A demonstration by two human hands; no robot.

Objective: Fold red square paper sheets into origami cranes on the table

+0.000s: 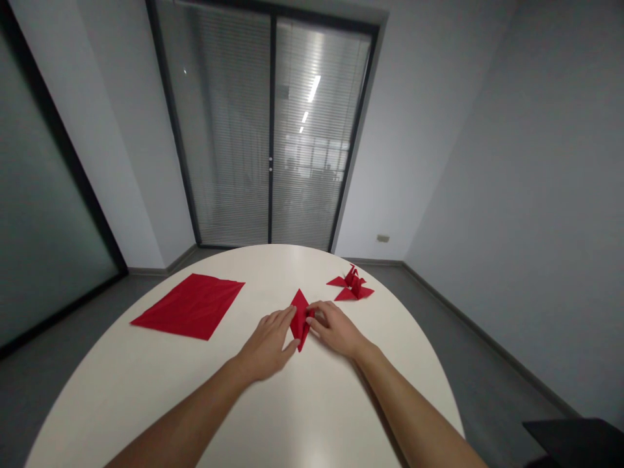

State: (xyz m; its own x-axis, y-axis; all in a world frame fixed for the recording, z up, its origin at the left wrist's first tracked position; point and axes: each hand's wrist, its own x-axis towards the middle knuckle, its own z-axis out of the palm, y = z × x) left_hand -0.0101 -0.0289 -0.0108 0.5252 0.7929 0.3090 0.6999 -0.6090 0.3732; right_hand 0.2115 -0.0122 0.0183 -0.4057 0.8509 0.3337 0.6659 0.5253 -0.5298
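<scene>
A piece of red origami paper (300, 315), folded into a narrow diamond, lies on the table between my hands. My left hand (267, 344) rests beside it on the left. Its fingers are stretched out, with fingertips and thumb touching the paper's left edge. From the other side, my right hand (336, 327) pinches the right flap of the diamond between thumb and fingers. The flap looks slightly raised, and its edge is partly hidden by the fingertips.
Flat on the left of the round white table (312, 416) lies a larger red paper sheet (190, 305). Two folded red paper cranes (355, 290) stand close together at the back right. A dark object (580, 439) shows at the lower right.
</scene>
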